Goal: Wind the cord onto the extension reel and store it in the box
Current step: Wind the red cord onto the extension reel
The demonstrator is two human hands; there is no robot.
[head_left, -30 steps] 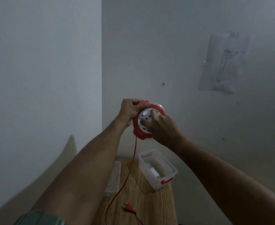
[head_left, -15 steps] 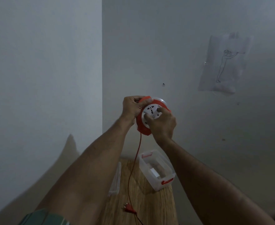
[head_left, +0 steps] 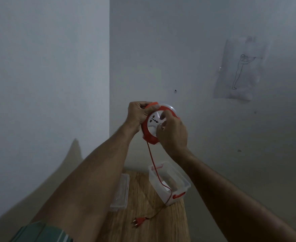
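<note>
I hold a round orange extension reel (head_left: pixel 148 136) with a white socket face up in front of the wall. My left hand (head_left: pixel 138 114) grips its upper left rim. My right hand (head_left: pixel 172 132) is closed on the white face, fingers pinched at its centre. An orange cord (head_left: pixel 153 165) hangs from the reel's bottom, drapes over the clear plastic box (head_left: pixel 184 180) with orange latches, and ends in an orange plug (head_left: pixel 139 221) lying on the wooden table (head_left: pixel 161 229).
The box's clear lid (head_left: pixel 121 193) lies on the table's left side against the wall. Walls meet in a corner behind the reel. A paper drawing (head_left: pixel 239 70) is stuck on the right wall.
My right hand has turned around the reel's face from the lower side to the right. The cord has swung right and now lies across the box; the plug has shifted.
</note>
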